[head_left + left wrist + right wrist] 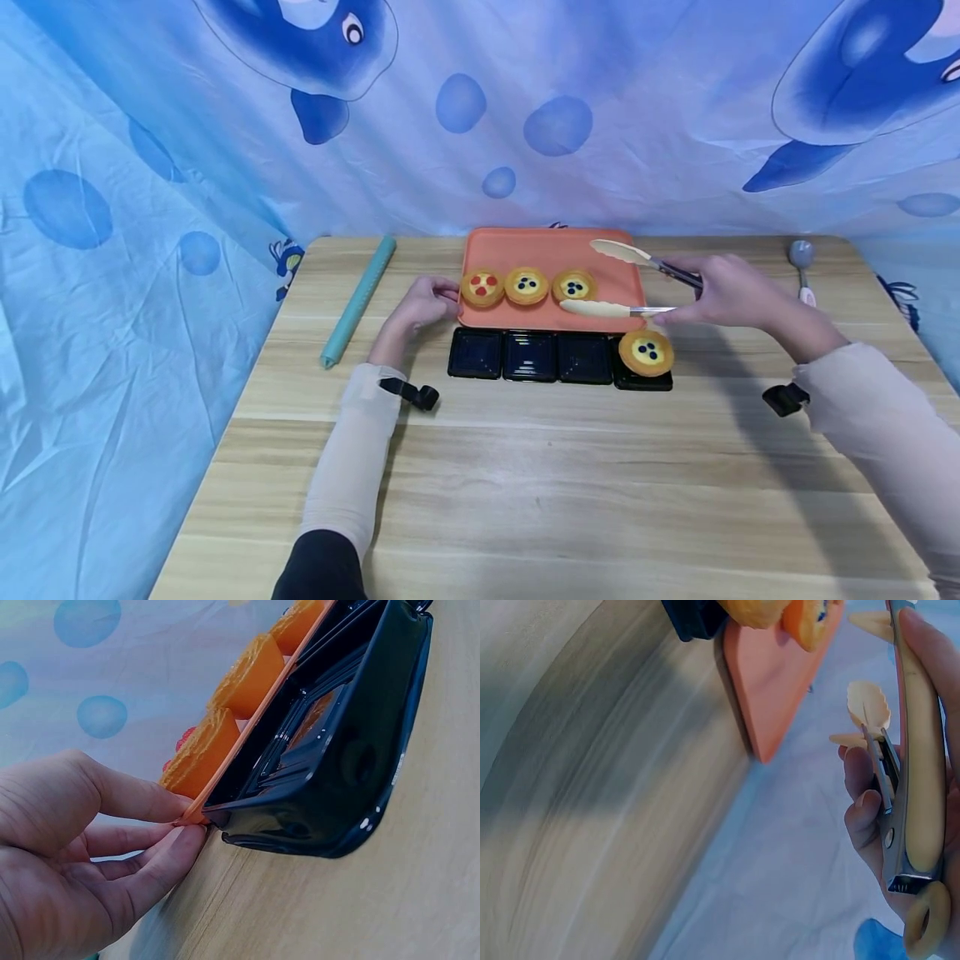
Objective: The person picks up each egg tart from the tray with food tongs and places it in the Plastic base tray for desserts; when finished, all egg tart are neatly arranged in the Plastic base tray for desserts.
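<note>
My left hand [431, 303] pinches the left edge of the orange tray [540, 250] between thumb and fingers, as the left wrist view shows. In my right hand [723, 292] are food tongs [922, 765] with cream tips, spread apart above the tray's right part. Three egg tarts stand in a row on the tray: one with red pieces [482, 288] and two with dark berries, a middle tart [527, 287] and a right-hand tart [573, 286]. Another berry tart [647, 353] sits in the rightmost of several black square containers [529, 357] along the tray's front.
A teal rolling pin [358, 302] lies at the left of the wooden table [555, 500]. At the far right rests a spoon [802, 271] with a grey bowl and white handle. Behind the table hangs a blue cloth [660, 167] with whale prints.
</note>
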Tool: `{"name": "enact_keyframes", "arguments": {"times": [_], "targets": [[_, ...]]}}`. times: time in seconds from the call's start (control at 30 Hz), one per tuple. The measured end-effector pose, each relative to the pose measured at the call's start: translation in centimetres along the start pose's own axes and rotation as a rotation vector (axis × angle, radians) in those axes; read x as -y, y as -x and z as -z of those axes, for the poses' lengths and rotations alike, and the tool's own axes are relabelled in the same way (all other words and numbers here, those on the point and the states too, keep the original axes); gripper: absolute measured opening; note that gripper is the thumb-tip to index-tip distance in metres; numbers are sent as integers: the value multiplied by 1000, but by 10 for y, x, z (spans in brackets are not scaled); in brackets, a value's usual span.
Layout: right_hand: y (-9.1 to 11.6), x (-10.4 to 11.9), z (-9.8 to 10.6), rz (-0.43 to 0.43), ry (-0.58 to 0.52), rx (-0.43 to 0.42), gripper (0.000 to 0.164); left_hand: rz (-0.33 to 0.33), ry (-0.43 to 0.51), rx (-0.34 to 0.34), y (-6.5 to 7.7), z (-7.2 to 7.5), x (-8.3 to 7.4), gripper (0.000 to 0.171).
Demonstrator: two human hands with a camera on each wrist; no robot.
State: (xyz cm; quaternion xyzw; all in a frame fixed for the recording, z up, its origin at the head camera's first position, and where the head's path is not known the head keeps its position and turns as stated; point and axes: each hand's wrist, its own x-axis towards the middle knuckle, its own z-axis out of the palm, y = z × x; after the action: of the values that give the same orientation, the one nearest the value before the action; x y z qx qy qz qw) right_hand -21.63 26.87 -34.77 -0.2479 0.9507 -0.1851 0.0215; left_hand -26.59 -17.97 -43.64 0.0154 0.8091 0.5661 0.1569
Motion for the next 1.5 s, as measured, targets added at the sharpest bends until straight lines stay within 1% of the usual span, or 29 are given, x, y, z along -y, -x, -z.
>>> {"name": "enact_keyframes", "arguments": {"times": [0.13,0.27,0.47,0.7,0.9,1.23,1.4,1.5], "targets": [[-10,-3,-6,26,-3,3,90,8,8,-3,0,0,-2,50],[-15,-4,-11,42,-21,21,89,-1,-8,3,1,0,-3,47],[-18,-6,-17,24,-29,65,87,-13,-13,6,-1,-2,-3,45],[-18,-6,-22,30,-43,71,78,-19,-6,-2,-3,-4,-2,46],[-16,-8,-23,46,-58,71,70,-17,-14,4,-1,-5,-4,48],[-15,-8,-23,47,-70,78,67,1,-14,1,-1,-4,-4,47],[-16,-5,-18,47,-90,74,66,5,-8,-6,1,-2,-3,48],[-15,-2,-12,50,-74,69,66,8,-4,-8,2,-1,-2,48]]}}
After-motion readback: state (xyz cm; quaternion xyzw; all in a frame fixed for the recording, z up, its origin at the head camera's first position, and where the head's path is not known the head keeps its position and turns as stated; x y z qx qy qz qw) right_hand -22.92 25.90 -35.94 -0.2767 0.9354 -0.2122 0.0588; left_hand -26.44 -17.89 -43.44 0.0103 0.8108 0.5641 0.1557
